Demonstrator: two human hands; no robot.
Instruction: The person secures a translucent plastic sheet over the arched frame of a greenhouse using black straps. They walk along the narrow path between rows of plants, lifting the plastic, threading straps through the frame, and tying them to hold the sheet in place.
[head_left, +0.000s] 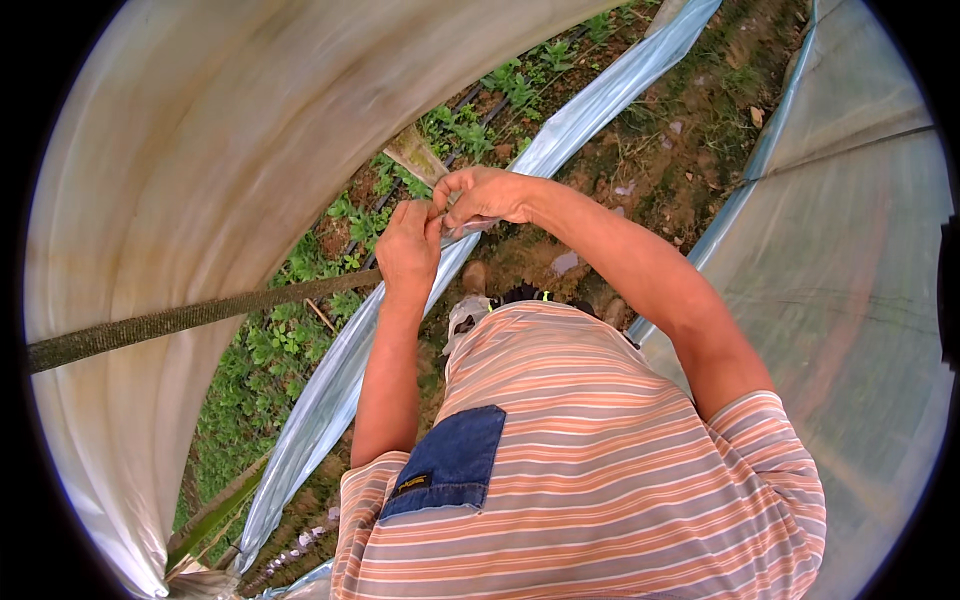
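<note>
My left hand (409, 244) and my right hand (484, 196) meet at the fingertips, in front of a weathered wooden post (417, 156). Both have thumb and fingers pinched together on a bit of clear plastic film (474, 225). The exact point of the grip is partly hidden by the fingers. Directly under them runs a long gathered band of bluish plastic sheeting (330, 375), slanting from lower left to upper right.
A large cloudy plastic sheet (187, 172) hangs on the left, crossed by a dark ribbed strap or pole (202, 319). Green plants (277, 345) grow beyond the band with black drip lines. Another plastic wall (840, 285) stands right. Between lies a muddy dirt path (645, 180).
</note>
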